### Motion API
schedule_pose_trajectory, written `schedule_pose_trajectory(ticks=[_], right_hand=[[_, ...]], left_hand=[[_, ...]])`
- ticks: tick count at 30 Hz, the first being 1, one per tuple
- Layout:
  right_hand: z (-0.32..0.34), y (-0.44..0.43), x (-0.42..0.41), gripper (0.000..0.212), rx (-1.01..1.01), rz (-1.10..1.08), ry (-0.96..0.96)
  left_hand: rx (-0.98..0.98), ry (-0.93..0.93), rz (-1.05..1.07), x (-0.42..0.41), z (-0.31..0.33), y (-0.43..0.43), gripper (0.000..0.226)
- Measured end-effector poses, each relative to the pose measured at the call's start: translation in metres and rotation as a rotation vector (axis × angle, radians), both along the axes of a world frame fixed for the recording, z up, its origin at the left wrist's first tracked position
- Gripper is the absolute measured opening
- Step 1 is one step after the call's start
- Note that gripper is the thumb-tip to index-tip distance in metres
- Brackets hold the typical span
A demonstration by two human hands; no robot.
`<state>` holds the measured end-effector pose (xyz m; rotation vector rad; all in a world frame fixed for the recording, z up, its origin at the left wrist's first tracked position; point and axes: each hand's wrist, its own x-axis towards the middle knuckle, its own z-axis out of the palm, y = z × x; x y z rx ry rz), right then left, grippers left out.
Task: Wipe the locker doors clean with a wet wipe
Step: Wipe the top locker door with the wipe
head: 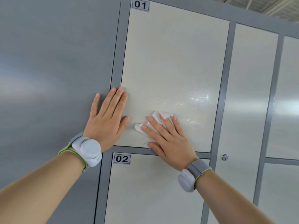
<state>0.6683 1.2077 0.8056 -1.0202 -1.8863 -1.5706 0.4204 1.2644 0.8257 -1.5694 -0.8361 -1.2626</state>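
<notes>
View from the head camera, looking up at a bank of lockers. The wet wipe [156, 116] lies crumpled at the lower centre of the frame, flat against the lower part of the door marked 01 [174, 62], and the right hand [165, 135] presses it there with straight, spread fingers; a fold of the wipe laps over one fingertip. The left hand [108, 117], left of centre, rests flat and holds nothing, its fingers extended across the door's left edge and the grey frame [115, 75]. The two hands are apart, with bare door between them. A glistening wet streak [200, 97] at centre right marks where moisture sits on the panel. We judge the wipe to be very light, limp and damp. It has no stiffness of its own and bunches readily, so it is best taken under the flat of the fingers with pressure spread across the pads, not pinched at a corner, where it would fold or trail. On a smooth vertical panel it probably slides easily and could slip from under a loose palm. The door marked 02 [153, 191] fills the lower centre, and a small round lock [224, 157] sits at lower right. A white wrist device [88, 151] is strapped on the left wrist, and another on the right.
</notes>
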Motion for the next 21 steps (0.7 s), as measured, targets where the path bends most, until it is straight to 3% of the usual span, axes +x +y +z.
schedule_pose_trajectory(ticks=[5, 15, 21], right_hand=[[0.008, -0.001, 0.001, 0.050, 0.016, 0.016, 0.029], [0.038, 0.003, -0.008, 0.059, 0.010, -0.038, 0.406], [0.017, 0.008, -0.021, 0.055, 0.047, 0.008, 0.211]], left_hand=[[-0.002, 0.006, 0.004, -0.003, 0.001, -0.001, 0.063], [0.011, -0.005, 0.036, -0.026, -0.005, 0.002, 0.058], [0.015, -0.006, 0.060, -0.024, -0.007, 0.002, 0.057]])
